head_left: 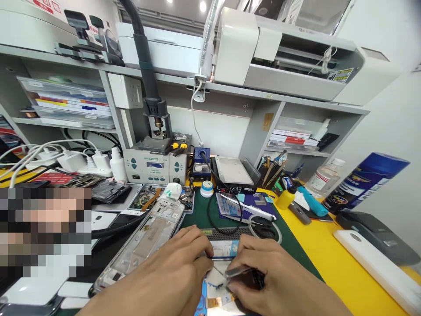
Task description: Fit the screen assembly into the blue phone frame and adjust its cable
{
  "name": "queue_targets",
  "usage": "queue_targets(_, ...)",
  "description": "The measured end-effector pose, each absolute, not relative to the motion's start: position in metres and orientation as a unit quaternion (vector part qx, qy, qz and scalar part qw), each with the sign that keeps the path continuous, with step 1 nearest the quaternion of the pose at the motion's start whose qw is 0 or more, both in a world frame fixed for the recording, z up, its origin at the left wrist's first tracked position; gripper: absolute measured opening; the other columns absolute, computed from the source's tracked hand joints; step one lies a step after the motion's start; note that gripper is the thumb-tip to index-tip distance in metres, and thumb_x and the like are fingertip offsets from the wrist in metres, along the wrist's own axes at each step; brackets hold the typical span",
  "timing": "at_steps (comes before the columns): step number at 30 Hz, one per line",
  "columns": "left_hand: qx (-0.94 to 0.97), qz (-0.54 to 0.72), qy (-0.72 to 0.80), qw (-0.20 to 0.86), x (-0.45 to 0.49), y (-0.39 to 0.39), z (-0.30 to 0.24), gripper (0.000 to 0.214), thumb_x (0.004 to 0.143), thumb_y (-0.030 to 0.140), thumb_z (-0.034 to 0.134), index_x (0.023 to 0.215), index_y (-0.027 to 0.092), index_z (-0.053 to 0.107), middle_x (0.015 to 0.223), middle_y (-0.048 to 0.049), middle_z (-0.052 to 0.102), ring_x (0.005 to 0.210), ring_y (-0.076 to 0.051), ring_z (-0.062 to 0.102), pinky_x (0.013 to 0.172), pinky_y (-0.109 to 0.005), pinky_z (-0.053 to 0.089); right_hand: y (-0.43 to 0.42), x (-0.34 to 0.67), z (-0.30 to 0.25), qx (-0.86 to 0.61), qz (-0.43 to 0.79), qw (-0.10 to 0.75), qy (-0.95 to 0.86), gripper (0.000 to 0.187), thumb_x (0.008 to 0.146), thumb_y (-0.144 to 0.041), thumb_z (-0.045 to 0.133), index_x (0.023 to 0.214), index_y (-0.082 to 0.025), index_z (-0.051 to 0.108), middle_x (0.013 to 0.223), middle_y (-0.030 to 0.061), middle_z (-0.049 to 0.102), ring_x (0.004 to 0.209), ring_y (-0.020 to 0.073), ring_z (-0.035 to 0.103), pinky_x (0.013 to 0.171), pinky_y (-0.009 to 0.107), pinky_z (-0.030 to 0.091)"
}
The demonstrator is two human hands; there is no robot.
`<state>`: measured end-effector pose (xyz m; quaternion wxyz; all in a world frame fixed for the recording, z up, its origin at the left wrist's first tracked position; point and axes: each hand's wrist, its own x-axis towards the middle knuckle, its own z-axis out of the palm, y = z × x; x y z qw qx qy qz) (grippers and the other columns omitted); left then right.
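My left hand (189, 263) reaches in from the lower left with its fingers curled down at the edge of a pale, silvery phone panel (215, 278). Whatever sits under those fingertips is hidden. On the panel lie a thin dark-blue strip and an orange-brown flex cable (219, 302), with blue film along its left side. My right hand (259, 267) pinches a dark piece with a shiny grey rounded end (238, 271) just above the panel; its kind is unclear. Left of my hands, a stripped phone frame (148, 237) lies slantwise.
Behind stand a soldering station (156, 166), a parts tray (138, 199) and a small round jar (207, 188). A black cable (208, 210) loops over the green mat. To the right are a yellow bottle (285, 198) and a blue spray can (368, 182). The left edge is pixelated.
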<state>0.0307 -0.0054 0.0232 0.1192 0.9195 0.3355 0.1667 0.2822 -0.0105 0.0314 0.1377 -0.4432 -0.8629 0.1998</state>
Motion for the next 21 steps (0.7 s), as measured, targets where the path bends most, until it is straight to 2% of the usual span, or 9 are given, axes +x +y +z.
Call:
queue_targets(6,0.917,0.148,0.346,0.13,0.0317,-0.0081,0.0272,0.028,0.091,0.003,0.059,0.103,0.024,0.075,0.11,-0.0055,0.072,0.113,-0.026,0.067,0.103,-0.038,0.057,-0.0123,0.2798,0.0249,-0.428,0.168,0.145,-0.876,0.027,0.076,-0.003,0.064,0.088,-0.02,0.081,0.081,0.0007,0.069,0.076,0.0169,0.069,0.07,0.028,0.047)
queue_targets(11,0.895,0.188,0.374,0.156,0.0342,-0.0069,0.0277,0.02,0.098,0.012,0.058,0.108,0.022,0.072,0.113,-0.0068,0.071,0.116,-0.028,0.064,0.105,-0.043,0.055,-0.0083,0.2787,0.0243,-0.417,0.186,0.217,-0.863,0.021,0.075,-0.005,0.061,0.079,-0.016,0.078,0.074,0.0018,0.069,0.066,0.0145,0.065,0.06,0.025,0.045)
queue_targets(15,0.88,0.206,0.386,0.183,0.0339,-0.0045,0.0224,0.016,0.099,0.013,0.057,0.103,0.021,0.07,0.11,-0.0057,0.07,0.111,-0.028,0.063,0.102,-0.047,0.054,-0.0075,0.2783,0.0255,-0.397,0.2,0.283,-0.85,0.021,0.075,-0.006,0.06,0.08,-0.018,0.077,0.073,0.001,0.072,0.065,0.0132,0.067,0.059,0.022,0.047)
queue_targets(21,0.878,0.267,0.368,0.15,0.0382,-0.0032,0.0209,0.022,0.102,0.015,0.048,0.094,0.02,0.068,0.099,-0.0057,0.069,0.098,-0.025,0.062,0.09,-0.044,0.053,-0.0096,0.2779,0.0227,-0.366,0.143,0.326,-0.86,0.021,0.075,-0.007,0.061,0.082,-0.019,0.076,0.073,0.0016,0.072,0.064,0.0137,0.068,0.059,0.022,0.05)
